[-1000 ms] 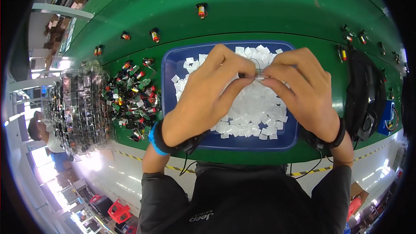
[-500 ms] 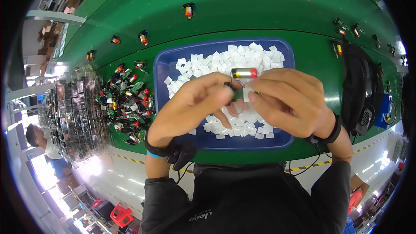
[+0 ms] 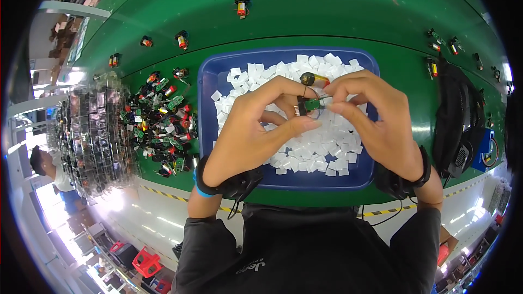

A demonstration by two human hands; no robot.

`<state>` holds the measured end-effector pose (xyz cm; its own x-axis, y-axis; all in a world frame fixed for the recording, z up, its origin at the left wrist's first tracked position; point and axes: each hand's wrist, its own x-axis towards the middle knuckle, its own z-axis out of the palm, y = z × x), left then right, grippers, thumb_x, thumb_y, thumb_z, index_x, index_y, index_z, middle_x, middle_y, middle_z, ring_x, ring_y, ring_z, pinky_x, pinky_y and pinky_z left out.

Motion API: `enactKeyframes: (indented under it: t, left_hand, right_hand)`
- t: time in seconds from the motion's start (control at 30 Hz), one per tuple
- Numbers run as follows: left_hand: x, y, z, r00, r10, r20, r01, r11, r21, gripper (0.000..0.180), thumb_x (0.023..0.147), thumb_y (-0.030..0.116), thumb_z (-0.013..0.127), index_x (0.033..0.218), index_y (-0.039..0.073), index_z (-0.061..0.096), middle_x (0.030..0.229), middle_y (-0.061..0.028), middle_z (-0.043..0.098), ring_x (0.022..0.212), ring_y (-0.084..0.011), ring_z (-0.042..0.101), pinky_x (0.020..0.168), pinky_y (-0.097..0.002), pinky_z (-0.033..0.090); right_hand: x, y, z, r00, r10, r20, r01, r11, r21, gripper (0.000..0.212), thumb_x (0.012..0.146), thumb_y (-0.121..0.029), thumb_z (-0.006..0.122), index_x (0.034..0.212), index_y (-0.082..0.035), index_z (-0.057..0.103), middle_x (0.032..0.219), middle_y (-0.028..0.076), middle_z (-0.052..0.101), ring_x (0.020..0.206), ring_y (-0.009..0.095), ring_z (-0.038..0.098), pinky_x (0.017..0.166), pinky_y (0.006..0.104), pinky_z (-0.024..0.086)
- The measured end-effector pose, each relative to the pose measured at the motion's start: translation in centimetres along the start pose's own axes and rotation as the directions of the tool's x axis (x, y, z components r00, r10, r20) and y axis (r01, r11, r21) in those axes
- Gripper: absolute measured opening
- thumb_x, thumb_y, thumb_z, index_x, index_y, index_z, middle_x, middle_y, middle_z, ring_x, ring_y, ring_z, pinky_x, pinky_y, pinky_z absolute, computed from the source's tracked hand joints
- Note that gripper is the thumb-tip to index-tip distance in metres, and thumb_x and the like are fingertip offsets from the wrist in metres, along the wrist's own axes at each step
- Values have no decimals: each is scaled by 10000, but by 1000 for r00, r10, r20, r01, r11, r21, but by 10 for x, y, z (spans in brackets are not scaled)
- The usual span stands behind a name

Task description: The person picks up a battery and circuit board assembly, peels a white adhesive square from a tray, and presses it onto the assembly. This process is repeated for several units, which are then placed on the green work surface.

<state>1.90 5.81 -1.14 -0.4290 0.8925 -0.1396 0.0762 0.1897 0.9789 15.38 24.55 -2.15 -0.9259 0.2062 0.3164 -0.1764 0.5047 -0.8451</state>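
A: What changes over the last 0.5 seconds above the blue tray (image 3: 294,183)?

B: The green circuit board (image 3: 312,104), partly hidden by blurred fingers in the earlier frame, now shows its face clearly between the 2 hands. The yellow-and-red cylinder (image 3: 317,80), level before, now tilts slightly, dark end at upper left, red end by the right fingers.

A: And the hands?

B: The left hand (image 3: 256,122) is partly curled, its thumb and fingers gripping the board around the black part (image 3: 302,106) at its left end. The right hand (image 3: 376,100) is bent inward, thumb and forefinger nearly together at the board's right edge; whether they pinch anything cannot be told.

A: Where does the work sit, and what room surrounds it?

B: Board and cylinder are held above white squares (image 3: 327,137) spread inside the tray, well within its rim. A heap of board assemblies (image 3: 163,125) crowds the tray's left side. A black bag (image 3: 455,106) lies farther off to the right, with bare green table (image 3: 406,114) between. Beyond the far rim, the table stretches wide, dotted with a few loose pieces.
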Motion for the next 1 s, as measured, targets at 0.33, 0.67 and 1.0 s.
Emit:
enactKeyframes:
  t: [0.33,0.67,1.0]
  left_hand:
    - [-1,-7,-1,996,68,-52,-70,997,-40,284,909,64,706,1144,-12,564,1078,-101,611,894,-174,672,707,-298,606]
    - [-8,0,10,993,-115,16,115,993,-2,98,981,90,576,1053,33,542,1008,-92,605,915,-140,618,731,-281,525]
    - [-4,-10,1,994,28,104,9,942,-334,100,1023,113,490,1067,40,543,1224,-119,561,1135,-158,518,912,-307,440]
  right_hand:
    - [10,4,-5,994,70,-90,-77,994,-76,174,925,-25,645,1096,6,636,1131,120,652,940,180,656,798,291,532]
    - [6,-6,-12,990,27,136,-47,989,143,199,797,20,764,970,-31,681,955,87,672,908,196,632,783,314,505]
    - [7,-10,-4,942,-299,152,317,942,-112,231,717,82,790,857,-59,673,927,81,710,861,246,640,752,322,502]
